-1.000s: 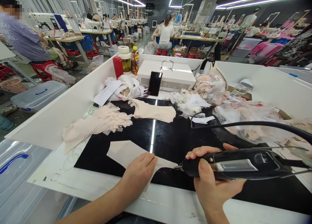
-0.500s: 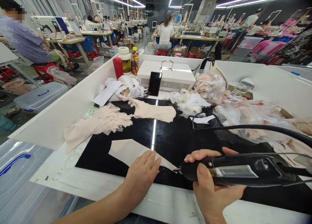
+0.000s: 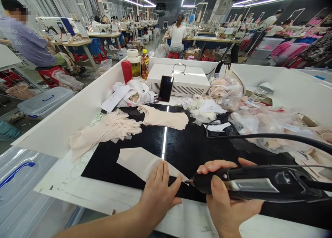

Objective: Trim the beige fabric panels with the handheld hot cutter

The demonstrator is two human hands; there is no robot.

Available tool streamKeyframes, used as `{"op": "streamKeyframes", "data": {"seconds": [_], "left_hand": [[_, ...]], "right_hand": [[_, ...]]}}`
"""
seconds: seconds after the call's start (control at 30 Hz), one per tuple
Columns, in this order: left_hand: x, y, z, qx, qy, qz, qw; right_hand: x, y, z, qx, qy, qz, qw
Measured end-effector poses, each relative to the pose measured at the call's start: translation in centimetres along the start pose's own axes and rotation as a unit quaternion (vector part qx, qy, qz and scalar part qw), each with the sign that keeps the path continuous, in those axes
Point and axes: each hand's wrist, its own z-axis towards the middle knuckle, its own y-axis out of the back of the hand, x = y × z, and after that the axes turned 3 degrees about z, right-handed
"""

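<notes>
A single pale beige fabric piece (image 3: 138, 162) lies on the black work surface (image 3: 197, 144), narrowing to a point at its right end. My left hand (image 3: 162, 188) rests on its lower edge, fingers outstretched and thumb spread away, holding nothing. My right hand (image 3: 227, 203) is wrapped around a black handheld power tool (image 3: 259, 182) with a metal plate on its side. The tool's slim metal tip meets the fabric's pointed end; whether it presses into the cloth I cannot tell. Behind lie a fanned pile of beige pieces (image 3: 103, 131) and a neater stack (image 3: 164, 117).
A phone (image 3: 166, 88) leans against a white vented box (image 3: 190, 81). The tool's black cable (image 3: 280, 137) loops across the right side. Plastic bags of fabric (image 3: 264, 124) crowd the right. White side panels (image 3: 64, 112) enclose the table; people sit at sewing machines beyond.
My left hand has shifted slightly right along the fabric, and its thumb and fingers have spread apart. The tool in my right hand stays at the fabric's pointed end.
</notes>
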Motion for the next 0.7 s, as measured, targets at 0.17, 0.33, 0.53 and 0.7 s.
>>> {"op": "streamKeyframes", "data": {"seconds": [0.17, 0.33, 0.53, 0.7], "left_hand": [[0.0, -0.5, -0.5, 0.01, -0.007, 0.001, 1.0], [0.0, -0.8, -0.6, 0.013, -0.002, -0.008, 1.0], [-0.1, -0.7, -0.3, -0.008, -0.007, -0.002, 1.0], [-0.2, -1.0, -0.5, -0.009, -0.005, 0.005, 1.0]], "right_hand": [[0.0, -0.3, 0.6, 0.002, -0.002, 0.013, 1.0], [-0.7, -1.5, 1.9, -0.017, 0.015, 0.02, 1.0], [-1.9, -2.3, 2.0, 0.018, -0.006, 0.043, 0.999], [-2.3, -2.1, 1.8, 0.029, -0.011, 0.046, 0.998]]}}
